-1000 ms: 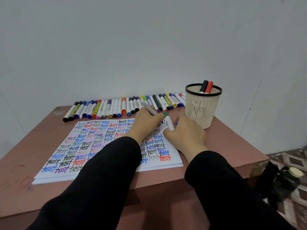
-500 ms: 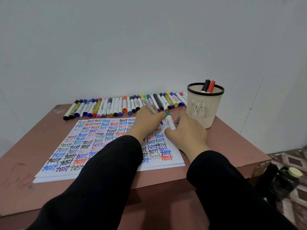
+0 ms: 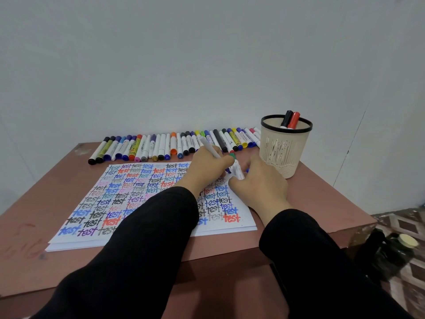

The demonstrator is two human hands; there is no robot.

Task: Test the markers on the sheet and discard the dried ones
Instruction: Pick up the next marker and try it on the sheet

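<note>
Grey marker [image 3: 209, 147]: long axis tilted, rear end pointing up and away toward the wall, tip hidden under the left hand [image 3: 204, 171], over the far right part of the sheet [image 3: 138, 194]. The left fingers [image 3: 224, 161] curl round its barrel.

Green-capped marker [image 3: 236, 168]: sits between the hands, cap pointing away toward the row of markers [image 3: 161, 146]. The right hand [image 3: 259, 183] pinches its near end, fingers curled (tips hidden).

A beige pen cup [image 3: 285, 153] stands just right of the hands on the worktop [image 3: 322, 203], holding a black marker [image 3: 286, 118] and a red marker [image 3: 294, 119].
</note>
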